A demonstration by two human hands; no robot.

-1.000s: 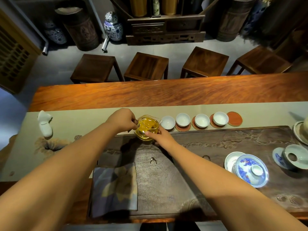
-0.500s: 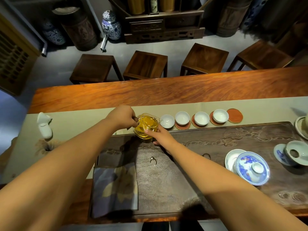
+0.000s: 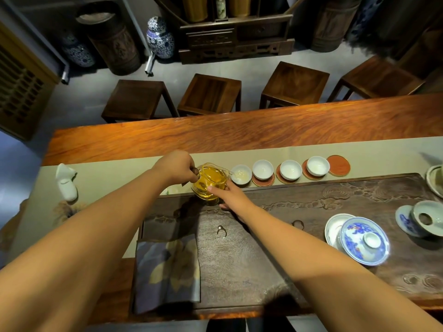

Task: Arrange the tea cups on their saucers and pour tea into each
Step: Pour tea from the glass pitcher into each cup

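A glass pitcher (image 3: 209,182) of golden tea is tilted to the right, its spout over the leftmost white cup (image 3: 241,174), which holds a little tea. My left hand (image 3: 176,167) grips the pitcher's handle. The fingers of my right hand (image 3: 231,196) press against the pitcher's near side. Three more white cups (image 3: 263,169) (image 3: 290,169) (image 3: 317,165) stand in a row to the right on red saucers. One red saucer (image 3: 338,165) at the row's right end is bare.
A dark carved tea tray (image 3: 311,202) lies in front of me with a folded cloth (image 3: 166,269), a blue-and-white lidded bowl (image 3: 364,243) and a strainer cup (image 3: 425,218). A white ceramic piece (image 3: 67,185) stands far left. Wooden stools (image 3: 209,93) line the table's far side.
The pitcher has tipped further to the right, bringing its spout over the leftmost cup, and tea now shows in that cup. Both hands stay on the pitcher.
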